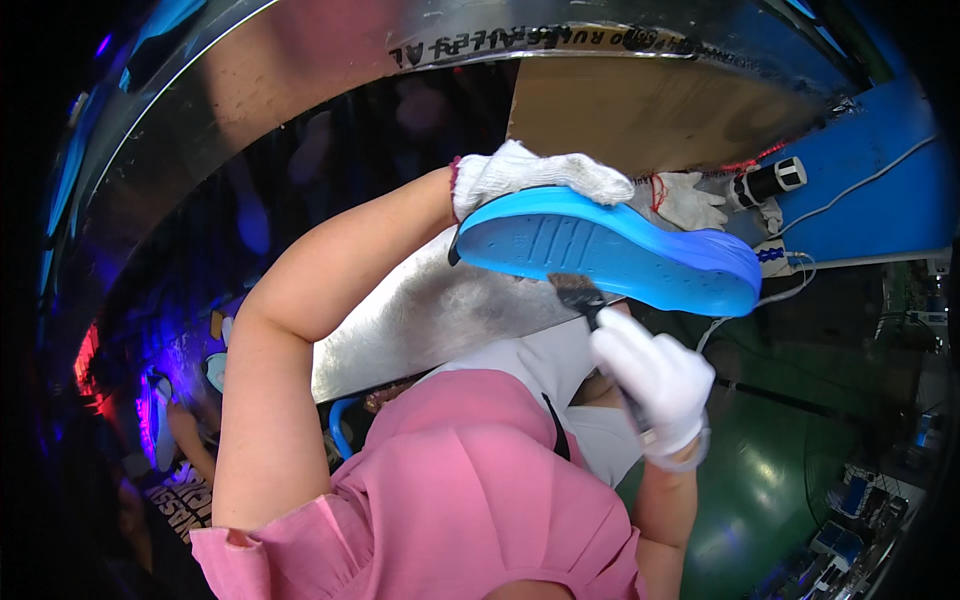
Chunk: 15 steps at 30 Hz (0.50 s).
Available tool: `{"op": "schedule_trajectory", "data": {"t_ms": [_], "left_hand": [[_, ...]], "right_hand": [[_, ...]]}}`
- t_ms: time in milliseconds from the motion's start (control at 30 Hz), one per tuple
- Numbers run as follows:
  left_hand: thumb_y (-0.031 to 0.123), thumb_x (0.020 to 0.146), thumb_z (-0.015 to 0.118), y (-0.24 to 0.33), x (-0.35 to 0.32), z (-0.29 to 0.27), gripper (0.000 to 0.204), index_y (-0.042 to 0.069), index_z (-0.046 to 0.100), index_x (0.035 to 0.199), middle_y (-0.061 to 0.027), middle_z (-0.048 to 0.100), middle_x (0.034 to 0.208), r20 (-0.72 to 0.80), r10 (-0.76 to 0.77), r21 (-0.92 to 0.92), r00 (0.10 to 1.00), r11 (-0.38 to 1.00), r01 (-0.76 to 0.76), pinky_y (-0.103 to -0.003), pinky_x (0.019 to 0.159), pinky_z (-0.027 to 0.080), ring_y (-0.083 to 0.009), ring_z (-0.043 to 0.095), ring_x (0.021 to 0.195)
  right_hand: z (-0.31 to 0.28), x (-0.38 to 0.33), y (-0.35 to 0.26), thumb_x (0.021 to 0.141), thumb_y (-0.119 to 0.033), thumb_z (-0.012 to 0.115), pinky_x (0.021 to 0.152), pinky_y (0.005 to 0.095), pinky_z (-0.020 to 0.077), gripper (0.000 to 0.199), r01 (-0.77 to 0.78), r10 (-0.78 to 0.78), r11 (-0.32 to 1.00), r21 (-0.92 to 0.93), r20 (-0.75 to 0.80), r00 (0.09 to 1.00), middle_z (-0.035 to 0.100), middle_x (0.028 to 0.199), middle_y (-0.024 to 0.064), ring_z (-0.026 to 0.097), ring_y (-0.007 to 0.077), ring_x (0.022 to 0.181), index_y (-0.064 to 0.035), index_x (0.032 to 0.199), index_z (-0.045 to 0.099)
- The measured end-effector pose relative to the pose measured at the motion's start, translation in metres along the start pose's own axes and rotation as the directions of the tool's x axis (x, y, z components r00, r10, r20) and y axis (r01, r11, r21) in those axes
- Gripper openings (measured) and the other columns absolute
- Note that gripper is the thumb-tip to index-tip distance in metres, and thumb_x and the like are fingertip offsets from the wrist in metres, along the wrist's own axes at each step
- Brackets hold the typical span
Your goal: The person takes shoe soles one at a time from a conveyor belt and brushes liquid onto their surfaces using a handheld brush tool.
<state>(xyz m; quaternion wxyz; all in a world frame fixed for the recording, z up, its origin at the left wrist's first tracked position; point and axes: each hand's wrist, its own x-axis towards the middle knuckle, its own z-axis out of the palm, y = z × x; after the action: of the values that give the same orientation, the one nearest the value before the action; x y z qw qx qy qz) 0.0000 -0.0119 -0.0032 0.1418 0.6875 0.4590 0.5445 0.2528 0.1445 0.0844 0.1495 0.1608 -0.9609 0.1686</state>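
A bright blue shoe sole (600, 252), shading to violet at its right end, is tilted so that its grooved, dotted inner face shows. My left hand (532, 174), in a white knit glove, is closed over its far left edge. My right hand (655, 378), also in a white glove, is wrapped round the handle of a flat brush (580, 294) with a dark ferrule. The brown bristle tip is at the near rim of the sole; whether it touches cannot be told. The left thumb is hidden behind the sole.
A shiny metal work surface (400, 318) lies below the sole. Beyond are a cardboard sheet (640, 110), a spare white glove (692, 202) and a black-and-white cylinder (768, 184). A white cable (860, 190) crosses a blue surface. A curved metal rim (300, 45) arches behind.
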Motion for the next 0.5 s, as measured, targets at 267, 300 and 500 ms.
{"op": "schedule_trajectory", "data": {"t_ms": [267,300,500], "left_hand": [[0.028,0.096,0.058,0.000,-0.014,-0.006,0.041,0.012,0.058,0.134,-0.0110,0.052,0.140,-0.072,-0.325,-0.182,0.943,0.934,0.308,-0.037,0.112,0.037,-0.0221,0.048,0.132],[0.031,0.096,0.059,0.008,-0.017,-0.009,0.042,0.009,0.060,0.133,-0.0109,0.054,0.138,-0.073,-0.400,-0.228,0.913,0.898,0.375,-0.035,0.111,0.038,-0.0203,0.050,0.129],[0.029,0.098,0.054,0.067,-0.029,-0.006,0.027,0.009,0.063,0.113,-0.0095,0.059,0.118,-0.103,-0.576,-0.593,0.811,0.690,0.415,-0.038,0.096,0.046,-0.0243,0.056,0.111]], "right_hand": [[-0.006,0.001,0.000,0.067,-0.008,0.069,0.047,0.0258,0.0445,0.037,0.129,-0.138,0.984,-0.126,-0.069,0.988,0.073,0.108,0.0037,0.054,0.0143,0.054,-0.0152,0.102,0.072],[-0.009,0.002,0.001,0.066,-0.008,0.069,0.047,0.0253,0.0452,0.038,0.132,-0.137,0.989,-0.068,-0.076,0.988,0.073,0.106,0.0050,0.055,0.0144,0.055,-0.0149,0.103,0.072],[-0.019,0.007,-0.007,0.062,-0.001,0.079,0.055,0.0319,0.0473,0.031,0.154,-0.133,0.968,0.198,-0.115,0.984,0.073,0.092,0.0148,0.063,0.0265,0.061,-0.0063,0.092,0.071]]}}
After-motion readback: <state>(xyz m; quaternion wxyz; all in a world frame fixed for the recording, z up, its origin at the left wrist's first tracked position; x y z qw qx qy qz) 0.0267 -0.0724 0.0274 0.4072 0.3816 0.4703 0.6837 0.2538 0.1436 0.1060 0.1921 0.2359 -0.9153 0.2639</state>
